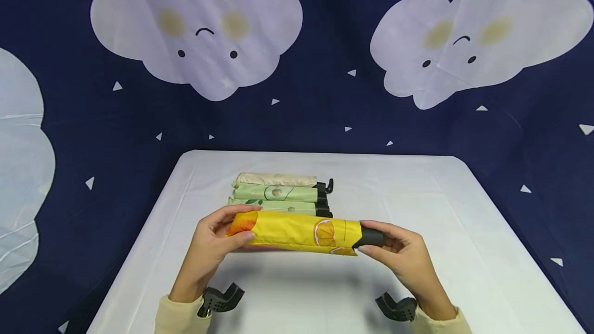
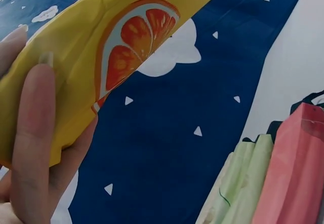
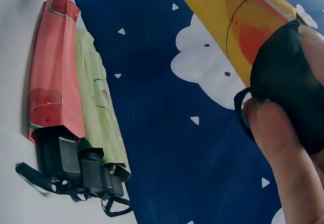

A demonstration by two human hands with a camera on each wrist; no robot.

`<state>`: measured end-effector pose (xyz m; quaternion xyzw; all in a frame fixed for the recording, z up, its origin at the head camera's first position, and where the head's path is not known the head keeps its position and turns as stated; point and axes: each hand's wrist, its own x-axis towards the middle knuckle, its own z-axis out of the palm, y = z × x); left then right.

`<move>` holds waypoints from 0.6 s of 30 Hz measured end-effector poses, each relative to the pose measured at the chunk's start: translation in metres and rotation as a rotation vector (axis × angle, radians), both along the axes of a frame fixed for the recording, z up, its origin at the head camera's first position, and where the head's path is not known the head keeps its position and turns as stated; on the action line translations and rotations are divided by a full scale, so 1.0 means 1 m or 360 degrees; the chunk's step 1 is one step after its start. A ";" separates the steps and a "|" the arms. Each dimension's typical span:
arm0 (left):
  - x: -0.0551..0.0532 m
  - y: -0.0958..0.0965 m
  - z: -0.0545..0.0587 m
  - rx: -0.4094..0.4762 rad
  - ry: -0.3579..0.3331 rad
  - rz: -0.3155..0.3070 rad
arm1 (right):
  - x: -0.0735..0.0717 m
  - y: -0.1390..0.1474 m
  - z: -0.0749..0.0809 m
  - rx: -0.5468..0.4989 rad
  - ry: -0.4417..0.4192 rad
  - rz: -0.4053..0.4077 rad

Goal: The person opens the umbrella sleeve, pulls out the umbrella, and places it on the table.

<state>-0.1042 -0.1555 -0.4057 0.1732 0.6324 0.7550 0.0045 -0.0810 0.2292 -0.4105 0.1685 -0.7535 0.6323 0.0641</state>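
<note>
A folded yellow umbrella [image 1: 287, 231] printed with orange slices is held level above the white table. My left hand [image 1: 215, 244] grips its fabric end, thumb in front and fingers behind. At the other end, my right hand [image 1: 403, 254] pinches the black handle [image 1: 373, 237] between thumb and fingers. A black wrist strap [image 3: 242, 113] hangs by the handle in the right wrist view. Beyond lie a beige umbrella [image 1: 278, 179] and two light green umbrellas [image 1: 274, 193], side by side. A pink-red umbrella [image 3: 56, 77] lies beside them, mostly hidden in the head view behind the yellow one.
The white table [image 1: 399, 189] has rounded far corners. Behind it hangs a dark blue cloth [image 1: 325, 112] with white clouds and small triangles. The lying umbrellas' black handles [image 3: 59, 155] all point right in the head view. A black bracket sits at each wrist.
</note>
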 end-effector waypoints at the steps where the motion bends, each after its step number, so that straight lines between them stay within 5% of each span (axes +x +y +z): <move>1: 0.000 -0.001 -0.001 -0.0006 -0.0001 -0.0012 | 0.000 0.000 -0.002 0.0008 -0.0003 0.0006; 10: 0.005 -0.009 -0.003 -0.0050 0.0044 -0.0169 | -0.001 0.002 -0.005 -0.0057 0.0035 0.0080; 18: 0.009 -0.013 0.003 -0.0168 0.0068 -0.0141 | 0.000 0.000 -0.006 -0.0058 0.0020 0.0101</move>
